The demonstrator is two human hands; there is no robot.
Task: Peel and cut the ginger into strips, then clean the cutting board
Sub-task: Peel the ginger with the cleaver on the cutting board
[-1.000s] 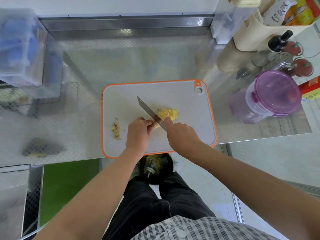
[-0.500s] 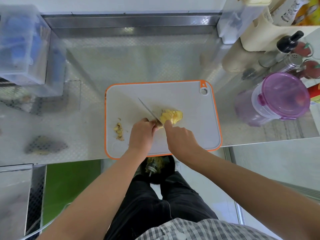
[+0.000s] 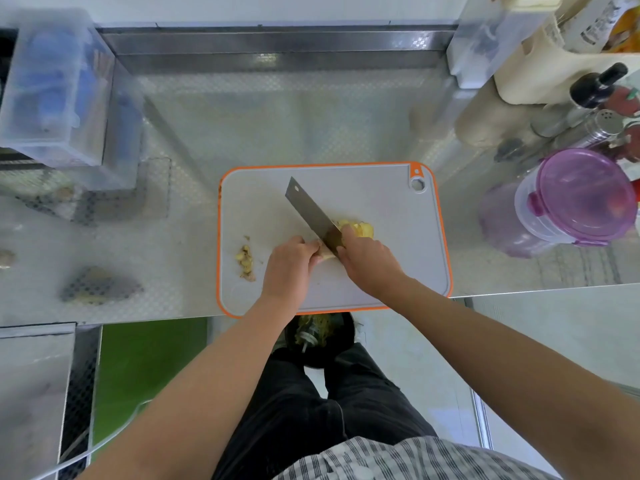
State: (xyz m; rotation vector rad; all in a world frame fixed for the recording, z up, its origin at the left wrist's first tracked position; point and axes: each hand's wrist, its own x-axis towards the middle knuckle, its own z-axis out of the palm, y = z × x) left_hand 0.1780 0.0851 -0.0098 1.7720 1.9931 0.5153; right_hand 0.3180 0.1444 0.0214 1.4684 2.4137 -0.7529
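Ginger [image 3: 323, 255], uncut stub: on cutting board [image 3: 381, 202], pinched by the curled fingers of left hand [image 3: 289, 268], touching the blade. Knife [image 3: 311, 213]: gripped in right hand [image 3: 367, 261], tip pointing away and leftward. Slices [image 3: 360, 228]: heaped just right of the blade. Peel scraps [image 3: 246, 261]: near the board's left edge. Step, as judged: slicing; strips and board cleaning not yet done. Next move calls for a straight downward cut close beside the left fingertips.

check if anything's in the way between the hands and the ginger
Nothing visible: the left hand holds the ginger, the knife in the right hand is right at it, and the peel scraps lie off to the left.
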